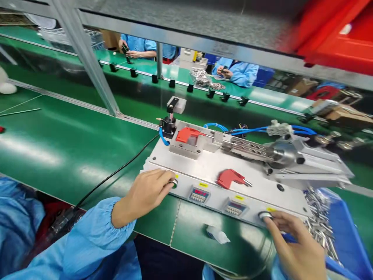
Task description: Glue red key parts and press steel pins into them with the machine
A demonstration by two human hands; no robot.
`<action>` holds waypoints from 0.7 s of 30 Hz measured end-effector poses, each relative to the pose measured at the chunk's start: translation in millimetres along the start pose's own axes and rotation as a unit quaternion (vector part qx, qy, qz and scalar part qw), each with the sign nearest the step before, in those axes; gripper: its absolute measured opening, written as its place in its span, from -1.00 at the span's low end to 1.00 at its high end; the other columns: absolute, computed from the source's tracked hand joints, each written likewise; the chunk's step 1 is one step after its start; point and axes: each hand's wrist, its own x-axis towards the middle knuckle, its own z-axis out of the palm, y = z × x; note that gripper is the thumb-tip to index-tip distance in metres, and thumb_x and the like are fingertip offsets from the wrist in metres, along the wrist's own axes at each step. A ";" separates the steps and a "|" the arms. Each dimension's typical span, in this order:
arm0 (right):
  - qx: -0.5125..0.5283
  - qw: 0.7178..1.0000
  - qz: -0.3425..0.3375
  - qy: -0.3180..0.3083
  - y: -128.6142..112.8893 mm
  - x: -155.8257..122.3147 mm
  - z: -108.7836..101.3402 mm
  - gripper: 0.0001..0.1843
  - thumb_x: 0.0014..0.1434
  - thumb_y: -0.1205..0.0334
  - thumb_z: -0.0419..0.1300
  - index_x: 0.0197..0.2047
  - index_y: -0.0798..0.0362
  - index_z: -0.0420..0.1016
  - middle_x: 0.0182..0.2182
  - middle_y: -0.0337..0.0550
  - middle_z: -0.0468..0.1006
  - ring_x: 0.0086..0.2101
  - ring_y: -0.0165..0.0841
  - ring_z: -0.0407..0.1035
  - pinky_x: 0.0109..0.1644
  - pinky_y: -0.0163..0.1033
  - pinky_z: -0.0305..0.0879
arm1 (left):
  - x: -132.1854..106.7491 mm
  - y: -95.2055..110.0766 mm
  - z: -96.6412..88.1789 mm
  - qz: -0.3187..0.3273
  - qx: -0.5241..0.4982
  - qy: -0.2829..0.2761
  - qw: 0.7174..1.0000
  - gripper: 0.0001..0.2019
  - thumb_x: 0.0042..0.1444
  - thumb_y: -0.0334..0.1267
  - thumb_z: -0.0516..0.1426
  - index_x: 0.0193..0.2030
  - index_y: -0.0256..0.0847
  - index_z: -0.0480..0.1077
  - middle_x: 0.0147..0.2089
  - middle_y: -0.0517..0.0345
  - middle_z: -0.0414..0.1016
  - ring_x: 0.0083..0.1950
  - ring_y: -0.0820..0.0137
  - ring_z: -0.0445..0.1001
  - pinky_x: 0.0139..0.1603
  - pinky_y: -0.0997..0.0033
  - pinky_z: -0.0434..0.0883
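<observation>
My left hand (145, 194) rests at the front left of the metal machine base (192, 167), fingers loosely bent, its tips touching a round green button (174, 182). At the right end of the same front panel, my right hand (297, 241) has its thumb on another round button (265, 214), fingers apart. Neither hand holds anything. A red hook-shaped plastic part (186, 134) with a metal rod sits in the fixture block (185, 151). Another red part (230, 178) with a short metal pin lies on the base. Between the buttons are two small counters, the left display (199, 193) lit red.
A blue bin (346, 229) of metal pins (320, 221) stands at the right. A small clear plastic piece (218, 235) lies in front of the base. A black cable (116, 171) crosses the green table. Behind the metal frame (87, 58), co-workers in blue sleeves (241, 73) handle parts.
</observation>
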 end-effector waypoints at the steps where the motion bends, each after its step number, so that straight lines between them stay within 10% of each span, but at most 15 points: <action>1: 0.014 1.000 0.003 0.016 -2.3 -3.0 4.4 -0.63 0.35 -0.23 0.22 -0.13 -0.10 0.50 -0.43 -0.17 0.56 -0.45 -0.18 0.51 -0.27 -0.08 0.57 | -3.4 0.9 4.6 -0.008 -0.018 0.020 1.000 -0.84 0.43 -0.27 0.04 -0.12 -0.11 0.45 -0.34 0.18 0.53 -0.32 0.33 0.52 -0.24 0.38 0.42; 7: 0.090 0.993 0.017 0.068 -11.0 -51.2 33.8 -0.63 0.45 0.00 0.16 0.20 0.00 0.37 -0.32 -0.15 0.57 -0.37 -0.25 0.53 -0.21 -0.14 0.58 | -63.2 11.7 53.1 -0.053 -0.084 0.158 0.982 -0.79 0.47 -0.17 0.06 0.07 -0.18 0.43 -0.40 0.25 0.51 -0.41 0.36 0.48 -0.21 0.34 0.47; 13: 0.090 0.993 0.026 0.070 -17.8 -119.4 29.8 -0.63 0.49 0.15 0.10 0.31 -0.02 0.36 -0.14 -0.04 0.59 -0.28 -0.28 0.55 -0.22 -0.18 0.58 | -108.2 5.8 84.3 0.060 -0.046 -0.053 0.996 -0.65 0.49 0.00 -0.01 -0.13 -0.10 0.52 -0.43 0.20 0.49 -0.41 0.28 0.53 -0.32 0.32 0.45; 17: 0.025 0.999 0.009 0.044 0.7 -145.8 -36.2 -0.74 0.49 0.14 0.10 0.09 -0.02 0.56 -0.14 -0.02 0.63 -0.19 -0.24 0.56 -0.10 -0.13 0.57 | -109.4 -7.1 85.6 0.070 -0.030 -0.068 0.995 -0.67 0.44 0.05 0.03 -0.12 -0.08 0.50 -0.54 0.29 0.36 -0.52 0.30 0.48 -0.41 0.34 0.39; 21: -0.145 0.965 0.204 0.072 52.9 -162.8 -143.2 -0.84 0.38 0.14 0.26 -0.20 -0.01 0.64 -0.25 -0.10 0.65 -0.22 -0.23 0.56 -0.04 -0.13 0.54 | -109.7 -18.0 90.2 0.058 -0.026 -0.119 0.991 -0.71 0.35 0.04 0.09 -0.11 -0.08 0.52 -0.53 0.26 0.37 -0.50 0.29 0.48 -0.42 0.37 0.35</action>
